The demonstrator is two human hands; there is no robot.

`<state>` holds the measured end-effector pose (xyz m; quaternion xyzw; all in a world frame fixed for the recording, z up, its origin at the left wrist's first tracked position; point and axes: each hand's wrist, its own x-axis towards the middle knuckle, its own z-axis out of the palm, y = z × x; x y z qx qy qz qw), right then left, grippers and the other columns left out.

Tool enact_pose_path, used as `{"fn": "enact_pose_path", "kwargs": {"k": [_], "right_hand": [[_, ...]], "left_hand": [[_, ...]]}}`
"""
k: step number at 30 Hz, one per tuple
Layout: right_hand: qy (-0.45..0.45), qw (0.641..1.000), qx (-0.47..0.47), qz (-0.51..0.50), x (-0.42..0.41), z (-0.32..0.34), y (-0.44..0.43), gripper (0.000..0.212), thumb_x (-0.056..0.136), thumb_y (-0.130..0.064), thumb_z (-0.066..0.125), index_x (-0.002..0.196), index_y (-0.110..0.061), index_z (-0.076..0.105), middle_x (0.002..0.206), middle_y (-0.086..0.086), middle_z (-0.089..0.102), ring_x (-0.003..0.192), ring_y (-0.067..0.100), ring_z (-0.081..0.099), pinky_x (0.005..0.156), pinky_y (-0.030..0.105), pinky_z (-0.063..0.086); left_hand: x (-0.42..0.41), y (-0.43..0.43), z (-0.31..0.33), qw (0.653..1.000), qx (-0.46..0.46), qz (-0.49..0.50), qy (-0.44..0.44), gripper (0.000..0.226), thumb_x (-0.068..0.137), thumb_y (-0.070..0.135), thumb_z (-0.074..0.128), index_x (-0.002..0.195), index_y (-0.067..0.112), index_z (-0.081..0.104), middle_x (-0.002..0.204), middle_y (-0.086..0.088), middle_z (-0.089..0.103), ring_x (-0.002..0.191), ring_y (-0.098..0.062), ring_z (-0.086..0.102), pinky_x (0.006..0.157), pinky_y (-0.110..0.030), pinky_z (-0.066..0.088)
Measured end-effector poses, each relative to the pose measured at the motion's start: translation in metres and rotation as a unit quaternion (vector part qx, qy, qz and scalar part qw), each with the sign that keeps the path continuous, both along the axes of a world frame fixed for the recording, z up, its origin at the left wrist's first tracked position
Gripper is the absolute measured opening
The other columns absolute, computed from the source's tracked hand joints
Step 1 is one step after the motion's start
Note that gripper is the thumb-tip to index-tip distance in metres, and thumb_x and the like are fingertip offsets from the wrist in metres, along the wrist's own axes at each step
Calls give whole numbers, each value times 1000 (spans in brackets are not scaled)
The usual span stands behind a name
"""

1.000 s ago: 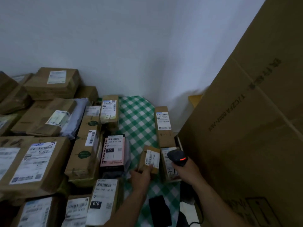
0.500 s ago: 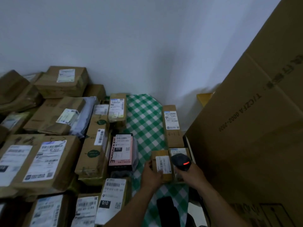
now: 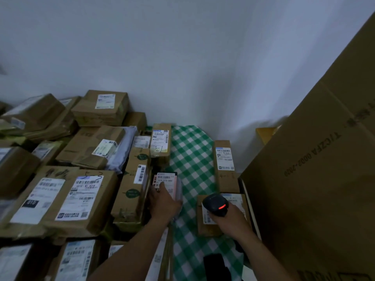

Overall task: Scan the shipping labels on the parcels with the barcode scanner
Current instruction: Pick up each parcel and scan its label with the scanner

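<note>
The left hand [image 3: 164, 201] lies on the near end of the pink-labelled parcel [image 3: 169, 180], with one finger stretched flat across the label. Whether the thumb and the other fingers hook round the parcel's edges I cannot tell. Its forearm comes in from 6 o'clock, back of the hand up.

The parcel looks small, flat and light. Clear plastic wrap bulges along its right side, so it is probably slick and a little soft there. The better hold would be across the stiffer long sides at the near end, thumb on one and fingers on the other. That would leave the barcode at the far end uncovered.

At 3 o'clock from that hand, the right hand [image 3: 230, 219] is wrapped round the handle of the barcode scanner [image 3: 215, 203]. The scanner's head points toward 11 o'clock and its red lamp is lit. It hangs over a small brown box [image 3: 205, 228] on the green-checked surface [image 3: 190, 157].

A long narrow box [image 3: 225, 183] lies at 12 o'clock from the small one. The stacked parcels [image 3: 77, 191] fill the 9 o'clock side, and a large carton [image 3: 316, 179] fills the 3 o'clock side.
</note>
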<state>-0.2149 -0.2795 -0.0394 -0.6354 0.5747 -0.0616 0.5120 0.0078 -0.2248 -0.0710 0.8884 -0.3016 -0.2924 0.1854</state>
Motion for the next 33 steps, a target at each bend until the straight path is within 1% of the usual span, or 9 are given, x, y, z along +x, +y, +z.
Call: {"fn": "enact_pose_path", "kwargs": {"k": [2,5,10,16,19,22,25,30,33], "right_hand": [[0,1000,-5,3,0,0,0,21,89,-30,79,104,-36,66,99,-12,72,89,-1,65,75,24,51],[-7,1000,-5,-4,0,1,1,22,89,-30,80,105,-37,66,100,-13,73,91,-1,66,80,27,53],[-21,1000,7,-19,-2,1,3,28,89,-30,80,113,-33,66,102,-12,72,86,-7,63,64,15,44],[-35,999,-6,-24,-4,13,-2,27,89,-28,79,110,-37,64,109,-7,73,90,-2,64,72,22,50],[-45,998,-18,-35,-6,21,-3,32,88,-30,80,114,-38,63,113,-8,72,100,7,66,79,27,51],[-86,994,-12,-64,-10,34,-2,34,91,-31,78,122,-30,64,108,-7,73,91,6,68,70,24,50],[-149,982,-3,-118,-14,51,4,32,92,-29,77,121,-30,62,104,-6,75,79,2,73,72,29,55],[-222,958,-54,-173,-14,68,10,49,86,-26,83,131,-31,63,117,-10,73,107,11,70,93,43,60],[-242,953,-69,-169,-14,76,13,62,75,-29,91,131,-26,65,119,-7,74,111,13,70,97,45,59]], "left_hand": [[0,-6,-4,1000,23,3,3,126,79,53,80,162,22,-9,168,-16,-6,154,-39,4,123,-55,22],[-1,-11,-2,999,13,38,-10,133,74,47,85,161,22,-13,164,-19,10,151,-40,14,122,-53,20],[-6,-12,-3,996,15,86,29,133,70,39,90,161,22,-6,160,-17,11,147,-40,22,118,-54,29],[-6,-2,-2,993,-15,95,72,132,76,32,89,162,21,-10,159,-17,23,145,-37,32,114,-51,37],[-13,1,12,985,-102,111,80,124,70,38,91,160,29,6,148,-9,38,135,-33,44,108,-48,45],[-24,5,39,961,-232,123,84,113,57,58,91,147,42,23,136,4,51,124,-21,53,100,-49,51],[-41,15,60,934,-313,107,138,97,56,37,98,128,47,33,123,16,56,114,-5,56,88,-32,54],[-74,25,69,905,-339,65,247,75,58,23,101,118,32,56,110,11,70,100,-2,69,77,-36,65],[-92,27,68,915,-324,25,239,83,50,48,102,121,34,60,114,5,71,105,-12,71,79,-36,64]]}}
